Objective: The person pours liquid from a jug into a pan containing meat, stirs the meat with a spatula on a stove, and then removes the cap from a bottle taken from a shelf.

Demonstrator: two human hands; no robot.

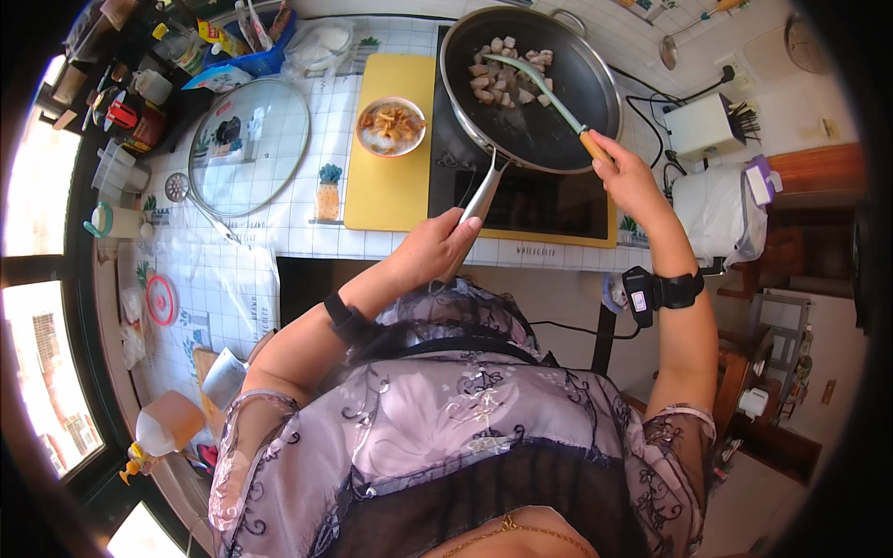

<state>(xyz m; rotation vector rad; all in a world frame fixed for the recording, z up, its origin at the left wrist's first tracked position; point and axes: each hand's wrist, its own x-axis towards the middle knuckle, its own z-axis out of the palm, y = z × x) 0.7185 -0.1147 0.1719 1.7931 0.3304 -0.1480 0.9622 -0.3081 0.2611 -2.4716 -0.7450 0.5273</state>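
My left hand (446,240) is wrapped around the metal handle (486,190) of a dark wok (572,91). The wok sits tilted over a black cooktop (544,202). In my right hand (628,174) is a spatula (548,91) with a pale green head and a wooden grip. Its head rests among chunks of pale cooked meat (499,80) on the wok's far left side. Left of the wok, a bowl (391,125) of brownish sliced food in cloudy liquid stands on a yellow mat (387,199).
A glass lid (249,146) and a slotted spoon (178,187) lie on the checked tablecloth (307,223) at left. Bottles and a blue basket (275,59) stand behind them. Power cords (645,101) run along the right wall, near a white box (698,132) holding dark sticks.
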